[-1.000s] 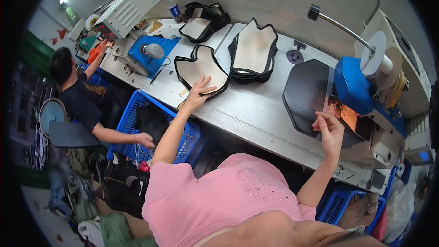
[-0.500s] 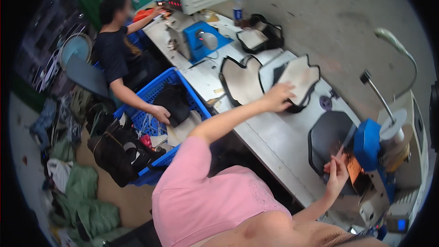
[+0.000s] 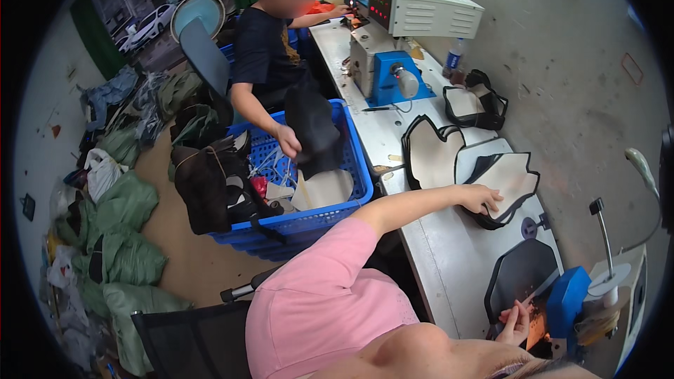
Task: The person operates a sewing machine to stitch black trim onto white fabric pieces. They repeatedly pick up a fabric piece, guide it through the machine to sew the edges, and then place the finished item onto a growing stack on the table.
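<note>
My left hand is stretched out over the bench, its fingers resting on the near edge of a stack of pale, black-edged cut pieces. Another pale stack with a notched top lies just left of it. Low at the right, my right hand pinches what looks like a thin pale strip. Beneath that strip is a dark, rounded panel, next to the blue head of a machine. Part of the right hand's grip is hidden.
A co-worker's hand holds a black piece over a blue basket of scraps. A boxy machine, a bottle and black-edged pieces stand farther along the bench. Green sacks line the left wall.
My view has swung left, so the scene sits farther right. The co-worker's black piece has risen out of the basket. My left hand remains at the stack, my right hand by the machine.
</note>
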A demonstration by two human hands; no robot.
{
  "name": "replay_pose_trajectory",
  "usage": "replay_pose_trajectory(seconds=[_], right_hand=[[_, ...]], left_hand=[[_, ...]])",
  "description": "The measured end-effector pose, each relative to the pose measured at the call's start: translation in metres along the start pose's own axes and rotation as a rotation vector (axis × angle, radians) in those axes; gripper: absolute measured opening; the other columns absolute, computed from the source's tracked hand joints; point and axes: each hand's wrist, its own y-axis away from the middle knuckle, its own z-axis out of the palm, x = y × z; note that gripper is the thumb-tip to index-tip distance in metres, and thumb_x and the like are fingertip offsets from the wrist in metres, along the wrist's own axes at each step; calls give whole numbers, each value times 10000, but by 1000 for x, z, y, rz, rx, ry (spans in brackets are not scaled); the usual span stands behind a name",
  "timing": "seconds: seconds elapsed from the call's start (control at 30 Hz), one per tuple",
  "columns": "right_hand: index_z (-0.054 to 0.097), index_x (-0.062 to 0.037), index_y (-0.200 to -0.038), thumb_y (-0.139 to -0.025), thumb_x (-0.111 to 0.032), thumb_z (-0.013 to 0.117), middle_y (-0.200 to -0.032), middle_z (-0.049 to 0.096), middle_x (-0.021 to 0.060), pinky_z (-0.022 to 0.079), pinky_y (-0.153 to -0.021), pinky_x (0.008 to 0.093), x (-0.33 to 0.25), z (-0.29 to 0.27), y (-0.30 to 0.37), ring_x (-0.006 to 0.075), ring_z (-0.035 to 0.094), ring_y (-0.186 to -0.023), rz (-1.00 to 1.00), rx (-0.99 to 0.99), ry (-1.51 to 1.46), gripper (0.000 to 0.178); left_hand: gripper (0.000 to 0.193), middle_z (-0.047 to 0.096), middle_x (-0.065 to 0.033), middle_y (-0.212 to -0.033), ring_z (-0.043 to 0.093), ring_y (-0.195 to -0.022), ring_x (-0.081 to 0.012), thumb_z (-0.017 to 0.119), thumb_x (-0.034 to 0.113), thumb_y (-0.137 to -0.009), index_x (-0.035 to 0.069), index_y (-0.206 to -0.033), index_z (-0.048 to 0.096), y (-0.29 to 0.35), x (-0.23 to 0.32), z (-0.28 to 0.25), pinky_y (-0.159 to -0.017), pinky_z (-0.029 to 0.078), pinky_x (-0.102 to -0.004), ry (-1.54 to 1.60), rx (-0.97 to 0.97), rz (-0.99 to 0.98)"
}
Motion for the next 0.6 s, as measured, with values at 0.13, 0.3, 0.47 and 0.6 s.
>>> replay_pose_trajectory(seconds=[0.13,0.3,0.47,0.6], right_hand=[[597,9,-974,-890,-100,511,-688,557,21,414,-554,186,-4,-1,0,63,497,-598,-9,-20,27,161],[592,8,-985,-892,-109,513,-694,551,19,411,-559,185,3,-6,-1,61,493,-608,4,-19,37,169],[589,8,-990,-897,-109,507,-692,545,18,405,-568,184,5,-7,-3,62,486,-611,-6,-38,47,171],[570,-16,-1035,-911,-129,488,-688,544,14,411,-577,189,4,-6,-4,61,482,-611,-27,-65,85,187]], left_hand=[[340,413,-133,-1332,299,-1288,-303,667,105,-710,89,-1049,642,-1,1,-1,-1005,328,-348,34,-5,-22],[287,462,-113,-1294,381,-1235,-305,660,163,-719,108,-1001,659,-4,-2,-3,-926,401,-371,-134,-47,59],[255,469,-91,-1292,399,-1219,-309,648,213,-731,138,-974,668,-3,-3,0,-865,432,-378,-229,-53,79],[237,519,-55,-1244,480,-1138,-304,624,257,-735,166,-948,673,-2,-17,8,-846,447,-393,-197,29,83]])
